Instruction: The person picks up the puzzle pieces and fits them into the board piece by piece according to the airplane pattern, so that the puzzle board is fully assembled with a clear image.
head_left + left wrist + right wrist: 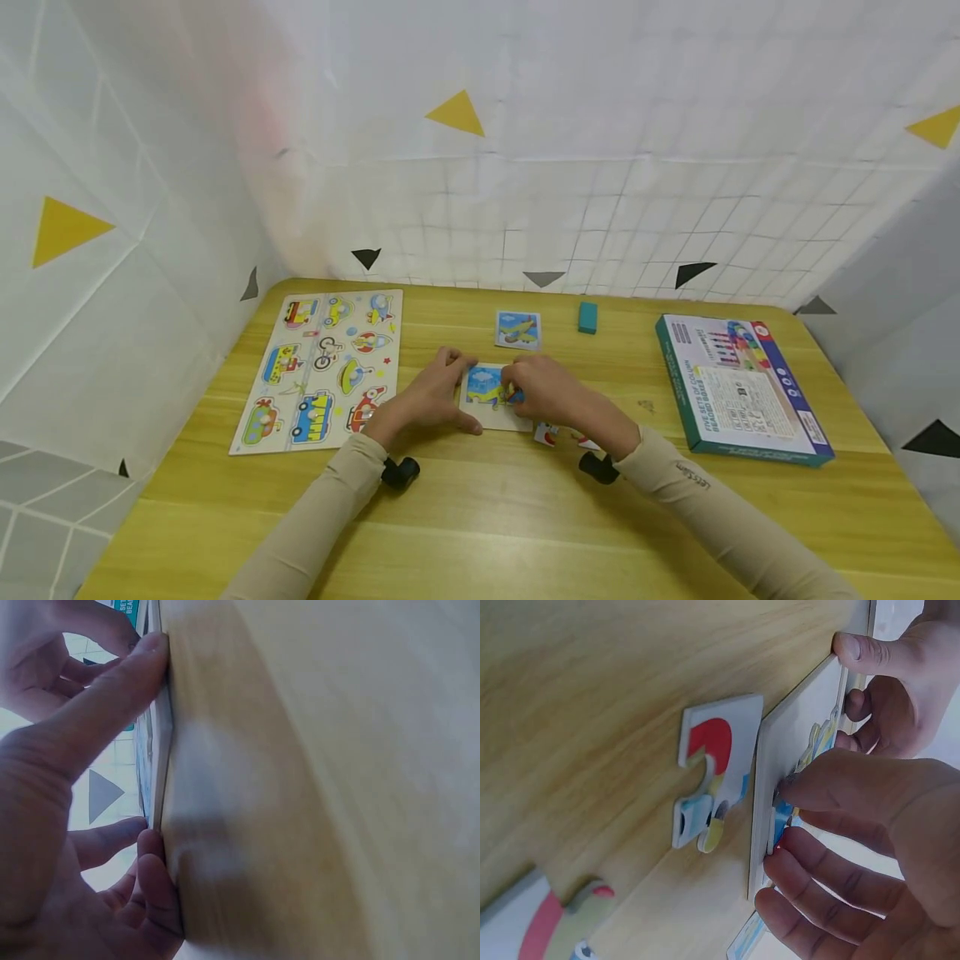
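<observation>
A small wooden puzzle board (pixel 491 417) lies on the table with blue and yellow pieces fitted in its upper part. My left hand (pixel 431 396) grips its left side, thumb at the near edge (pixel 120 697) and fingertips at the far corner. On the board's right part, my right hand (pixel 551 392) pinches a blue piece (pixel 781 817) between thumb and fingers, low against the surface; its fingers hide much of it. Two loose white-and-red pieces lie nearer me: one (pixel 731 731) beside the board's edge, the other (pixel 514 922) farther right, partly under my wrist in the head view.
Beyond the board are a small airplane picture card (pixel 517 330) and a teal block (pixel 587 317). A large vehicle puzzle board (pixel 306 374) lies at the left, and a boxed bead set (pixel 742 387) at the right. A patterned curtain (pixel 555 208) hangs behind the table.
</observation>
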A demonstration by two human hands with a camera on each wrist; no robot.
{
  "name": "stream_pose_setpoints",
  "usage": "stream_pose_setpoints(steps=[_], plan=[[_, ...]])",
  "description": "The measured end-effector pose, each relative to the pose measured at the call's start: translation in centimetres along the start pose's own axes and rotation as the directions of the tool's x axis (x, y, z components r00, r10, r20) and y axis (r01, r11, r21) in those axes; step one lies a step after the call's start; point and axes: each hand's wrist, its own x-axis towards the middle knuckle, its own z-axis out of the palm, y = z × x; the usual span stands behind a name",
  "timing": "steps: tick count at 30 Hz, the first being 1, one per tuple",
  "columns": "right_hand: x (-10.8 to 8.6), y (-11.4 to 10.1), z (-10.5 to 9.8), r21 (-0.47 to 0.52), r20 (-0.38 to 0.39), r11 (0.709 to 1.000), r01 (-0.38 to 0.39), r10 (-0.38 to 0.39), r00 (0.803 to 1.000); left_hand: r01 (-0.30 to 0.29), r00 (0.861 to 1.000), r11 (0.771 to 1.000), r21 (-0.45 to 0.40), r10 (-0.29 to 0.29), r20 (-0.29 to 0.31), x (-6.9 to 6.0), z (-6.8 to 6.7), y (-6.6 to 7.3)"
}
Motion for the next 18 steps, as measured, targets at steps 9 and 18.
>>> stream_pose_setpoints(steps=[9,18], plan=[[-0.02,-0.20,-0.13,0.001,0.000,1.000,0.023,-0.023,1.000,-0.002,1.000,1.000,-0.004,0.002,-0.002,-0.05,-0.08,0.08],[0.01,-0.24,-0.22,0.008,0.011,0.999,0.043,-0.043,0.999,-0.005,1.000,1.000,-0.010,0.005,-0.005,-0.16,-0.16,0.23]])
